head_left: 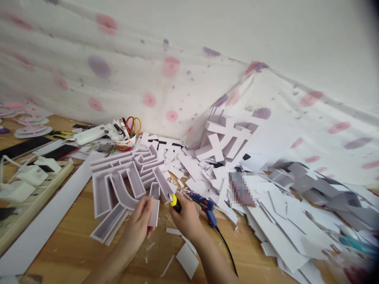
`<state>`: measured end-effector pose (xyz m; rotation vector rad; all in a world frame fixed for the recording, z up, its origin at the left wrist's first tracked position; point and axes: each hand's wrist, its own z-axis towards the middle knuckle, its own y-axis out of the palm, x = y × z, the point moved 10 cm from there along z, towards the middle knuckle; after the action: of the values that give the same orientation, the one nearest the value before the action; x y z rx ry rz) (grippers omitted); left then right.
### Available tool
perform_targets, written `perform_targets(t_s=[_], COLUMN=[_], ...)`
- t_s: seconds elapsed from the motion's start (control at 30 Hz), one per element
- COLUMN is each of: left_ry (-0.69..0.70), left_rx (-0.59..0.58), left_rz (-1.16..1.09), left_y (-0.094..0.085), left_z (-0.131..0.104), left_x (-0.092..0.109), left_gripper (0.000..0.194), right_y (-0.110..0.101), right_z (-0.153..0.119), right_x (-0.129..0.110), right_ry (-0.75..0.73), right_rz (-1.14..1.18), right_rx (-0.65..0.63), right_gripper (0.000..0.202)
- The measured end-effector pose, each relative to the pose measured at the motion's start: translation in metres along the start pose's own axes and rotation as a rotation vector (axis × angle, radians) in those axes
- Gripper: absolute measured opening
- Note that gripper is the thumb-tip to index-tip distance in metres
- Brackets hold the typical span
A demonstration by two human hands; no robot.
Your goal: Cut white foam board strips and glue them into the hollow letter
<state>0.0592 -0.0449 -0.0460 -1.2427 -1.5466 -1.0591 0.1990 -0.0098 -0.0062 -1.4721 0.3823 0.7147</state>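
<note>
Between its fingers and thumb, my left hand (142,216) holds a small white board piece (153,213) upright. My right hand (187,217) is closed around a yellow and black cutter (175,202), just right of that piece and apart from it. Behind my hands, a large white hollow character shape (118,185) with raised walls lies on the wooden table (74,232). A blue glue gun (207,209) with a black cord rests right of my right hand. Cut white strips and a loose white piece (187,260) lie near my forearms.
White scraps (189,165) pile up behind the glue gun. A second white shape (227,138) leans at the back. A bowl (124,145) holds pens and scissors. At left is a power strip (56,185) with chargers; white sheets (278,232) are stacked at right.
</note>
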Motion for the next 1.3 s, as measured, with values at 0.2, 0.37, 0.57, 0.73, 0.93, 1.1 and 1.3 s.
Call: perform_targets(t_s=[0.2,0.37,0.57,0.73,0.93,1.1,1.3], left_ry=[0.104,0.056,-0.157,0.006,-0.195,-0.281,-0.213], left_rx=[0.044,-0.008,-0.152,0.028,-0.125,-0.155,-0.223], left_rz=[-0.037,-0.162,-0.289,-0.121,-0.320,-0.366,-0.324], left_y=[-0.007,-0.003,0.020,0.003,0.021,0.029,0.036], left_z=[0.003,0.008,-0.002,-0.003,0.003,-0.001,-0.002], left_x=[0.011,-0.006,-0.005,0.011,-0.018,-0.024,-0.021], left_gripper=[0.046,0.043,0.052,0.047,0.053,0.052,0.047], right_y=[0.021,0.028,0.007,0.009,-0.001,0.012,0.010], right_z=[-0.001,-0.001,0.004,0.000,-0.007,-0.013,-0.009], right_x=[-0.001,-0.005,-0.018,-0.025,-0.027,-0.028,-0.025], right_ry=[0.054,0.072,-0.022,-0.033,-0.156,-0.211,-0.196], right_rz=[0.650,0.805,0.640,0.603,0.084,-0.286,-0.339], right_rx=[-0.154,-0.204,-0.147,-0.160,-0.138,-0.195,-0.168], right_gripper=[0.019,0.019,0.008,0.013,0.008,0.016,0.015])
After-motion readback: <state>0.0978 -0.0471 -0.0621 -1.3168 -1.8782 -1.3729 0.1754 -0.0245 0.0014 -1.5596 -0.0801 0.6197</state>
